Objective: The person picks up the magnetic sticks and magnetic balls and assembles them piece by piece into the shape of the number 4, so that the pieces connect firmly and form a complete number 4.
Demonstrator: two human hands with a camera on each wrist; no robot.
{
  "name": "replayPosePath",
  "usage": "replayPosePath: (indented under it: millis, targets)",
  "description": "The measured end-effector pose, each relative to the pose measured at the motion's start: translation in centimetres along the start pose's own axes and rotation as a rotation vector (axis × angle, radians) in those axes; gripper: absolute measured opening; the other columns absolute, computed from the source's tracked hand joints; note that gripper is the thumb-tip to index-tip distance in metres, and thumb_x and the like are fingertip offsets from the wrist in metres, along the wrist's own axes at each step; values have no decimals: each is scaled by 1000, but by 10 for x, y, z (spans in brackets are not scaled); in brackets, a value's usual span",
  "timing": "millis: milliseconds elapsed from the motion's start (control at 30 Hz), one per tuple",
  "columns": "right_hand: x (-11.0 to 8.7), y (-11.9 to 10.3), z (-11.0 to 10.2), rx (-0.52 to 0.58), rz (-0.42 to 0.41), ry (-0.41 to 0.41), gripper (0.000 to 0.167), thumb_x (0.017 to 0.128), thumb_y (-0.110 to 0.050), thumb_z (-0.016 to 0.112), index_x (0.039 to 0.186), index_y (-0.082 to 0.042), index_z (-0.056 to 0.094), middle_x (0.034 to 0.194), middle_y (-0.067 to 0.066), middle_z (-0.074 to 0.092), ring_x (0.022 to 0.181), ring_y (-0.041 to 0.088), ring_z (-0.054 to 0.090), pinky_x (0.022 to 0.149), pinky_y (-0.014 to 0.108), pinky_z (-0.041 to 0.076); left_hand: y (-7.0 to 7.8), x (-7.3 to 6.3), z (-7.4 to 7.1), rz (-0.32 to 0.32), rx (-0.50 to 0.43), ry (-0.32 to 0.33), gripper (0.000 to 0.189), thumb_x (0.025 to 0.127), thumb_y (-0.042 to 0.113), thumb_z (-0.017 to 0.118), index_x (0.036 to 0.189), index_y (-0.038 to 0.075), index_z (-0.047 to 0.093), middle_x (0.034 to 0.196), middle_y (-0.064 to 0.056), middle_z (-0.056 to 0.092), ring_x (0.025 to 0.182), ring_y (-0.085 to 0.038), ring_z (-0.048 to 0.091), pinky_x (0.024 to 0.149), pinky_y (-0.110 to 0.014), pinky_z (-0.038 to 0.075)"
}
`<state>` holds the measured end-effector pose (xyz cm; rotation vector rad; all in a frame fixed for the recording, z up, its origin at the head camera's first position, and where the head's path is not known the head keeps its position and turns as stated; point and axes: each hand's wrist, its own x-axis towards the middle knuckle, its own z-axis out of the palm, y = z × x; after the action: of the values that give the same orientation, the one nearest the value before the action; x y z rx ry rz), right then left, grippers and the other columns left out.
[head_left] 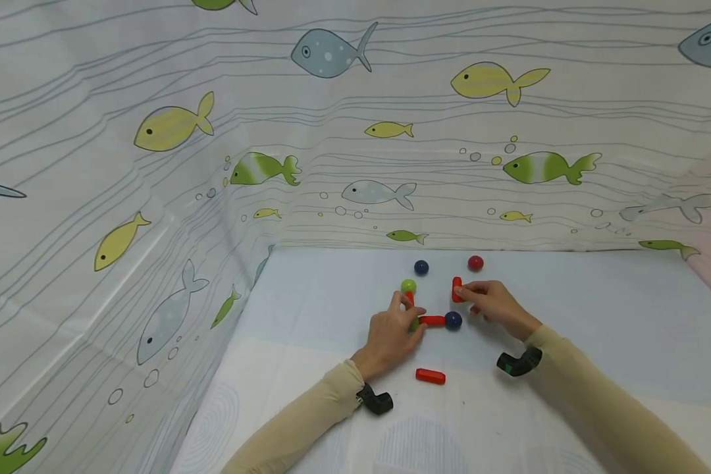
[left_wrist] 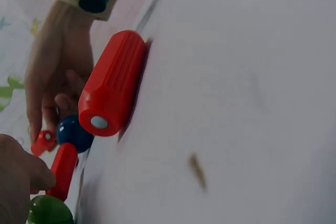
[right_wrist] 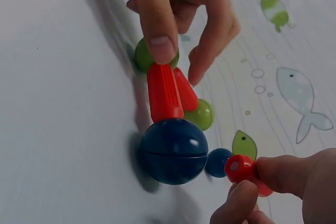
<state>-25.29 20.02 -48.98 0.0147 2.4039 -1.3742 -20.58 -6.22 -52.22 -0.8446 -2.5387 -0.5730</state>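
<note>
My left hand (head_left: 391,336) grips a dark green ball (left_wrist: 50,211), its thumb also touching the red rod (head_left: 432,320) beside it. That rod runs from the green ball to a dark blue ball (head_left: 453,320). A second red rod (right_wrist: 185,90) leads from the green ball towards a light green ball (head_left: 409,286). Just above the surface, or on it, my right hand (head_left: 494,306) pinches another red rod (head_left: 457,283) between thumb and finger. The end of this rod (right_wrist: 240,167) shows a pale metal disc in the right wrist view.
A loose red rod (head_left: 430,376) lies on the white surface, nearer than the joined pieces. Farther back sit another dark blue ball (head_left: 421,267) and a red ball (head_left: 475,263). A fish-patterned curtain (head_left: 355,151) stands behind and to the left.
</note>
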Motion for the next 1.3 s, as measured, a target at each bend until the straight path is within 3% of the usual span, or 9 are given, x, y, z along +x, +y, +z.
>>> replayPosePath:
  millis: [167, 300, 433, 533, 867, 1300]
  targets:
    - [11, 1, 7, 14, 2, 8, 57, 104, -45, 66, 138, 0, 65, 108, 11, 67, 79, 19, 58, 68, 29, 45, 15, 8, -1, 40, 93, 29, 21, 94, 25, 80, 113, 15, 80, 106, -5, 60, 45, -3, 40, 46, -12, 25]
    - [16, 3, 11, 18, 11, 1, 54, 104, -42, 65, 136, 1, 67, 92, 6, 67, 71, 17, 57, 68, 29, 44, 26, 13, 1, 79, 97, -9, 19, 96, 25, 78, 113, 16, 80, 106, -3, 62, 46, -4, 40, 45, -12, 25]
    - [20, 4, 13, 28, 35, -2, 52, 104, -41, 65, 136, 1, 67, 71, 0, 59, 63, 15, 54, 59, 27, 39, 32, 17, 6, 105, 119, -34, 18, 97, 26, 77, 113, 17, 80, 107, -2, 64, 52, -5, 46, 47, -11, 27]
    - [22, 5, 13, 26, 40, -6, 52, 104, -43, 65, 134, 0, 68, 65, -1, 54, 60, 15, 51, 55, 27, 36, 34, 20, 11, 115, 145, -47, 21, 98, 28, 77, 115, 17, 80, 108, -1, 66, 56, -4, 51, 48, -11, 27]
    - [22, 12, 11, 14, 39, -19, 44, 101, -43, 68, 118, -4, 78, 54, -3, 46, 53, 14, 42, 52, 27, 30, 41, 26, 20, 68, 166, -73, 28, 97, 39, 78, 114, 16, 78, 101, 0, 67, 53, -8, 49, 46, -13, 26]
    - [14, 10, 10, 21, 55, -17, 46, 102, -39, 68, 125, 0, 75, 58, -4, 46, 56, 13, 45, 54, 27, 32, 40, 27, 26, 48, 200, -25, 26, 96, 39, 79, 111, 18, 78, 94, 3, 67, 55, -8, 54, 46, -15, 30]
